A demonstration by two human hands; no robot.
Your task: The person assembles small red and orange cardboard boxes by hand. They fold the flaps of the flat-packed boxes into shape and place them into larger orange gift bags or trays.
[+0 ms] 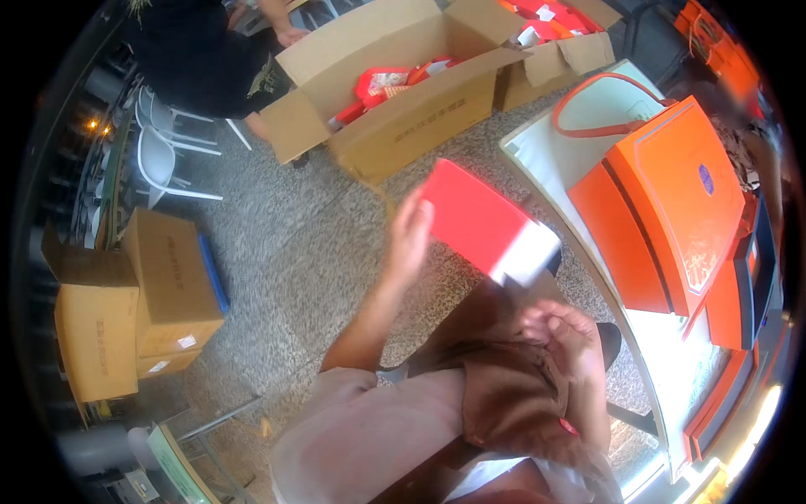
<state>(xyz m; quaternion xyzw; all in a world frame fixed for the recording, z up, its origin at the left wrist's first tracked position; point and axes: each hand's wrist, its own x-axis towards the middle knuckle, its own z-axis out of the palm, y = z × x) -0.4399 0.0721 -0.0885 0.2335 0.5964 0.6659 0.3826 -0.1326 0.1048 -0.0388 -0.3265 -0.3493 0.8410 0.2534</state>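
Note:
My left hand (409,228) holds up a flat red box with a white end (485,222), gripping its left edge in front of me. My right hand (564,334) hovers lower, just under the box's white end, fingers loosely curled and holding nothing. Both hands are above my lap, which is covered in brown cloth (504,378).
A white table (554,151) at right carries stacked orange gift boxes (672,202) with an orange handle loop. Open cardboard cartons (403,92) filled with red packets stand on the floor ahead. Closed cartons (159,286) sit at left. Another person in black (201,59) is at the back left beside white chairs.

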